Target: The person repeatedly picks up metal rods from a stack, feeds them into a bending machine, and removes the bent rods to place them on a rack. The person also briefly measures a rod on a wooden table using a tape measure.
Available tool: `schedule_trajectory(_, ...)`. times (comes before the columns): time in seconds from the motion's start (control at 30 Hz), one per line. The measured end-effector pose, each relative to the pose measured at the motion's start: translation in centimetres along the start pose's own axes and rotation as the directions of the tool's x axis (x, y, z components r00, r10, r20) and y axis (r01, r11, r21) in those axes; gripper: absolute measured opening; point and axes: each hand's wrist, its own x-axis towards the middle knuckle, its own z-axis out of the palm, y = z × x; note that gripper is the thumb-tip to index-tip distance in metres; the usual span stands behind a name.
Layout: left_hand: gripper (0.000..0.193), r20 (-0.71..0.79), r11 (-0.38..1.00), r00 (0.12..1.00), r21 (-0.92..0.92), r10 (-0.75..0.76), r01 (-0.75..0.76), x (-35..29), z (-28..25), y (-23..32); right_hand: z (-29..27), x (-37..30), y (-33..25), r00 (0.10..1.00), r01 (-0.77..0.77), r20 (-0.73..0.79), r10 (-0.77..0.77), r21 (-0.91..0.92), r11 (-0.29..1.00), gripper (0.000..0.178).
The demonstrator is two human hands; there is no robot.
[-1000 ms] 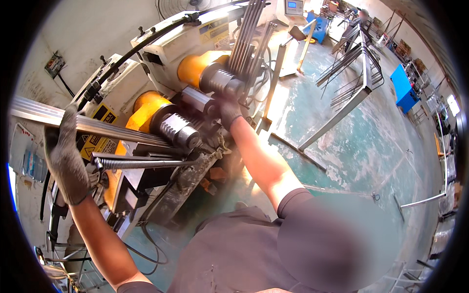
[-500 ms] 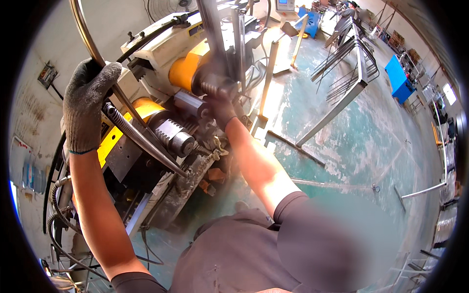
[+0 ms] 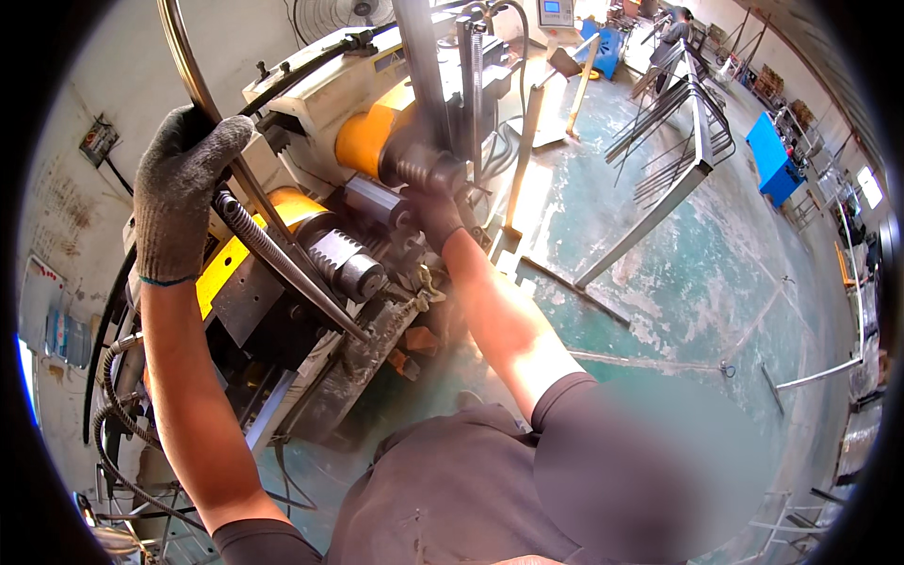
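My left hand [image 3: 188, 184], in a grey knit glove, is closed round a long shiny metal rod [image 3: 179, 52] that slants down toward the machine. Just beside the rod runs a coil spring [image 3: 247, 229]. Lower right of it, a toothed steel roller [image 3: 344, 262] juts from a yellow housing. My right hand [image 3: 435, 218], dark-gloved and blurred, reaches in among the machine parts. It is beside a hexagonal steel bar [image 3: 377, 201] and just under a second ridged roller [image 3: 431, 169] on a yellow drum [image 3: 363, 139]. Its fingers are hidden, so their grip cannot be told.
A bar frame with bent rods [image 3: 659, 122] stands on the worn green floor [image 3: 697, 292] to the right. Farther off are a blue cabinet [image 3: 774, 155] and a person [image 3: 673, 38]. Broken orange pieces [image 3: 414, 348] lie under the machine's edge. A fan [image 3: 344, 19] is behind.
The whole view has shifted slightly, so the machine appears a little farther right. Both hands keep about the same places on the rod and beside the roller.
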Motion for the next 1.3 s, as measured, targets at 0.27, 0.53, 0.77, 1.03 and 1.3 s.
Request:
schedule_trajectory(0.27, 0.028, 0.056, 0.996, 0.998, 0.09, -0.002, -0.004, 0.0, -0.5, 0.1, -0.6, 0.5, 0.5, 0.999, -0.021, 0.042, 0.021, 0.013, 1.0, 0.02)
schedule_trajectory(0.53, 0.032, 0.067, 0.992, 0.997, 0.124, -0.045, 0.036, 0.3, -0.7, 0.4, -1.0, 0.9, 0.9, 0.997, -0.069, 0.041, 0.07, -0.026, 0.997, 0.021)
schedule_trajectory(0.77, 0.032, 0.07, 0.998, 0.997, 0.052, -0.041, 0.038, 1.7, -1.1, 1.2, -1.8, 2.3, 2.2, 0.989, -0.103, 0.103, 0.105, -0.022, 0.994, 0.022)
schedule_trajectory(1.03, 0.041, -0.115, 0.993, 0.989, -0.083, -0.094, 0.085, 2.8, -2.3, 3.5, -1.5, 1.7, 1.2, 0.988, -0.091, 0.12, 0.1, -0.076, 0.993, 0.022)
schedule_trajectory(1.3, 0.041, -0.143, 0.992, 0.985, 0.068, -0.094, 0.105, 0.5, -1.5, 2.4, -3.2, 0.5, 2.9, 0.986, -0.126, 0.08, 0.146, -0.214, 0.969, 0.029)
